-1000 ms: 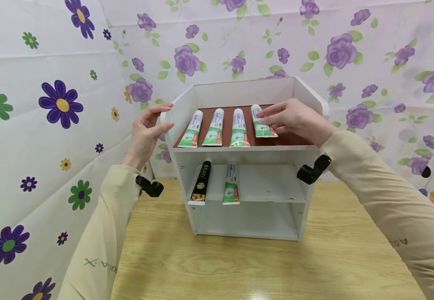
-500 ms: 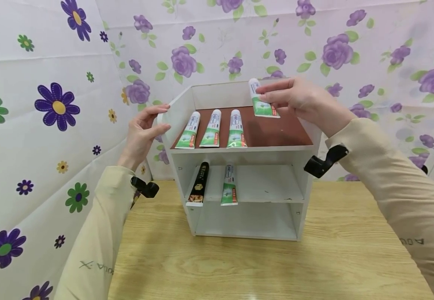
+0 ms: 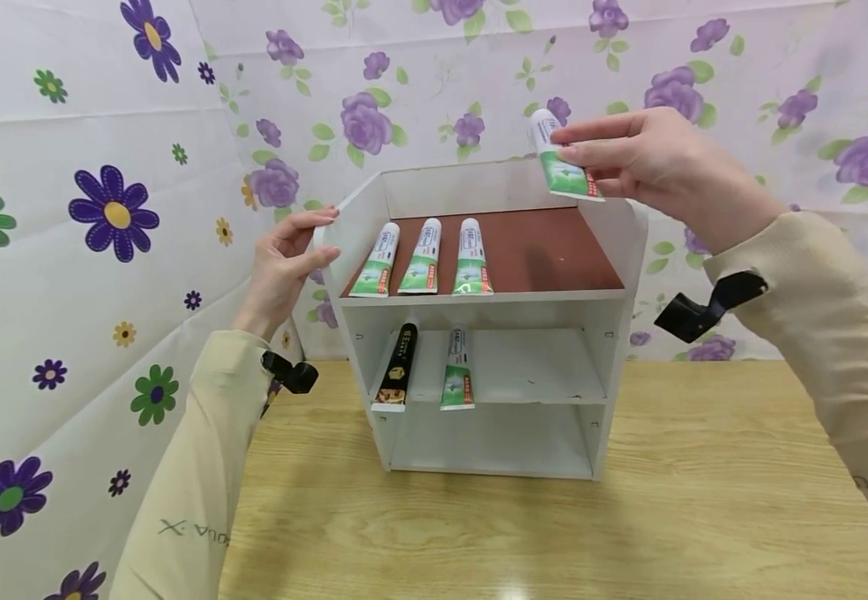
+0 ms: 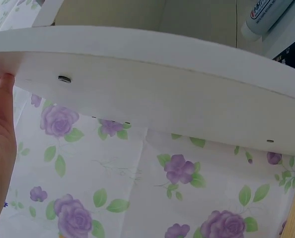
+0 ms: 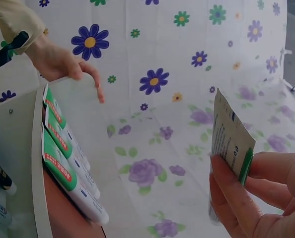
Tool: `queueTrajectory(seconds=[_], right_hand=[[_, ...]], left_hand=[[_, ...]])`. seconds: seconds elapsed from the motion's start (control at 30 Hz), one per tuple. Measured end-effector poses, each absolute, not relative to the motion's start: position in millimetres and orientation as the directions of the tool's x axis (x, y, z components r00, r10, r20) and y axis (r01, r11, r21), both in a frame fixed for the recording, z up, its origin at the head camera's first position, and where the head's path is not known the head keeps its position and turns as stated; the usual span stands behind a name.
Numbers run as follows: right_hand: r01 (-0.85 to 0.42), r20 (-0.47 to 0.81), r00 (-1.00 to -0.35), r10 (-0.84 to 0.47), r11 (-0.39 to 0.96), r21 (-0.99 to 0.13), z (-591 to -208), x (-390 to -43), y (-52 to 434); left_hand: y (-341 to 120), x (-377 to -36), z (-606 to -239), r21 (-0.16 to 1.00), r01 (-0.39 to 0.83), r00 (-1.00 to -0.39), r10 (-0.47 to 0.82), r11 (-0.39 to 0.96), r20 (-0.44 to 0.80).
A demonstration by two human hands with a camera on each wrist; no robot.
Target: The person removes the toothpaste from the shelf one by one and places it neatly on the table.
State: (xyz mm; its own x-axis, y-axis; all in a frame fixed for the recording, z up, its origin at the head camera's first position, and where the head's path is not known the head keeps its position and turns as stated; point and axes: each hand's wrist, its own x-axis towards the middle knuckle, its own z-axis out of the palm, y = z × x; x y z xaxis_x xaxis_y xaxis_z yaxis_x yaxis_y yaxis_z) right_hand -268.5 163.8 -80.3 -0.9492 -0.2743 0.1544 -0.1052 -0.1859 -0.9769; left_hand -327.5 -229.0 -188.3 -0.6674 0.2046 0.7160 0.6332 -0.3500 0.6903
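Observation:
In the head view my right hand (image 3: 654, 167) pinches a green-and-white toothpaste tube (image 3: 563, 171) between thumb and fingers, raised above the right side of the shelf's top. The right wrist view shows the printed back of this tube (image 5: 232, 141). My left hand (image 3: 283, 262) holds the upper left side panel (image 3: 354, 229) of the white shelf by its edge. Three matching toothpaste tubes (image 3: 422, 257) lie side by side on the brown top board (image 3: 546, 250). One level down lie a black toothpaste tube (image 3: 399, 362) and another green-and-white tube (image 3: 458, 371).
The shelf's middle board (image 3: 531, 367) carries the two lower tubes, whose ends stick out over its front edge. The shelf stands on a wood-grain table (image 3: 434, 533). Flowered cloth (image 3: 441, 92) hangs behind it and on the left.
My right hand has lifted the fourth toothpaste tube off the top board and moved it up and to the right. My left hand keeps its place on the side panel.

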Motion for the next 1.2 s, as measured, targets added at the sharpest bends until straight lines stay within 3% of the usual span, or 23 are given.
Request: queueTrajectory(seconds=[0.17, 0.33, 0.77, 1.2], right_hand=[[-0.114, 0.182, -0.939, -0.291, -0.233, -0.966, -79.8, -271.4, 183.3], [-0.138, 0.191, -0.942, -0.277, -0.2, -0.97, -78.7, -274.5, 206.2], [-0.076, 0.104, -0.973, -0.204, -0.14, -0.987, -94.8, -276.9, 248.0], [-0.065, 0.099, -0.952, -0.289, -0.125, -0.99, -126.0, -274.4, 273.6]], left_hand=[[-227.5, -328.6, -188.6, 0.692, 0.629, -0.67, 0.205, -0.355, 0.714], [-227.0, -327.4, -188.9, 0.683, 0.623, -0.669, 0.193, -0.38, 0.718], [-228.3, -326.5, -187.5, 0.685, 0.621, -0.671, 0.192, -0.382, 0.716], [-227.7, -325.0, -189.9, 0.683, 0.621, -0.667, 0.198, -0.385, 0.718]])
